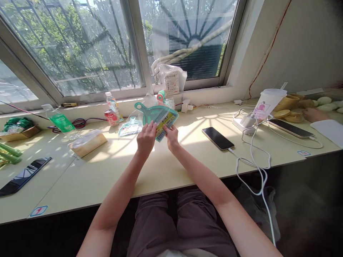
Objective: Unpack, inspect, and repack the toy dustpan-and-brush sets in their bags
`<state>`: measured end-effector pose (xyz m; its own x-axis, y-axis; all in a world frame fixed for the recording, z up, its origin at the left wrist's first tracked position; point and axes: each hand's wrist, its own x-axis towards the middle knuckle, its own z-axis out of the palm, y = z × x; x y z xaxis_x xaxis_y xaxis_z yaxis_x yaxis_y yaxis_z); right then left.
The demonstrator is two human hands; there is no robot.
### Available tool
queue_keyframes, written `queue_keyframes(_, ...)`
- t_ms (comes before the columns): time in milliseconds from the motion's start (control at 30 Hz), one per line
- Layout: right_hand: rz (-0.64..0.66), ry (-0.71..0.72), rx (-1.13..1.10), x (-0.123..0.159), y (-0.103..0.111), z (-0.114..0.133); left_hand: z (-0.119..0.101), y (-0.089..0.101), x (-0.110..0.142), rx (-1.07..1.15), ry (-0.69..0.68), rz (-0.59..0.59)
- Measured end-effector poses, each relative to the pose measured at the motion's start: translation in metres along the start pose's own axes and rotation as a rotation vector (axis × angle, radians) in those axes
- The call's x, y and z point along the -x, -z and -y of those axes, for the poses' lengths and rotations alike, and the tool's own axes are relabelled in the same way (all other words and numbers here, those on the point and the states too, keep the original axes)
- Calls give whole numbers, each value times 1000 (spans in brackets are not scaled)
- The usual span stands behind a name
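Note:
Both my hands hold a teal plastic dustpan set (157,116) still in its clear packaging, with a yellow and blue label on the front. My left hand (146,138) grips its lower left edge, fingers closed round it. My right hand (171,136) pinches the label end at the lower right. The set is tilted above the pale yellow desk (160,167), near the window sill. A loose piece of clear packaging with a teal part (130,126) lies on the desk just left of my hands.
A dark phone (217,138) on a white cable lies to the right, then a power strip (245,123), a lidded cup (268,102) and another phone (291,128). Another person's hand (314,114) rests far right. Bottles (60,121), a can (112,117), a tissue pack (87,142) and a dark tablet (24,175) lie left.

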<state>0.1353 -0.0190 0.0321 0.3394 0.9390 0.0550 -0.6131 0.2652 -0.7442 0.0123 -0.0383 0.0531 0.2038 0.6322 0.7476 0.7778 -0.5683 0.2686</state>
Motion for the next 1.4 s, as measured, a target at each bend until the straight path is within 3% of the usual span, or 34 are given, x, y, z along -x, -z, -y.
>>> queue_keyframes(100, -6, -2, -48, 0, 0, 3, -11, 1, 0, 22, 56, -159)
queue_keyframes(167, -10, -24, -98, 1, 1, 4, -20, -2, 2, 30, 160, -320)
queue_keyframes(233, -5, -49, -143, 3, 1, 6, -26, -6, 4, 111, 263, -407)
queue_keyframes(400, -13, -67, -160, 6, -1, 9, -27, -19, 8, 435, 259, -222)
queue_keyframes(633, -41, -38, -176, -2, 6, 8, -43, -25, 20, 642, 258, -169)
queue_keyframes(733, -47, -15, -161, -5, 8, 8, -46, -25, 19, 829, 392, -211)
queue_keyframes(800, -33, -7, -151, -3, 6, 7, -38, -22, 12, 926, 547, -273)
queue_keyframes(867, -5, -15, -139, 1, 3, 5, -24, -20, 2, 995, 620, -250)
queue_keyframes(1000, 18, -55, -94, 3, 0, 2, -7, -29, -2, 1135, 636, -1)
queue_keyframes(1100, -38, -23, -76, -5, 5, 11, -15, -45, 12, 1184, 682, 246)
queue_keyframes(1167, -33, 17, -85, -11, 10, 19, -23, -52, 18, 1188, 640, 339)
queue_keyframes(1300, 57, 20, -81, -11, 10, 18, -21, -45, 8, 1243, 504, 192)
queue_keyframes(1400, 97, -20, -81, -3, 5, 5, -9, -36, 1, 1273, 507, 57)
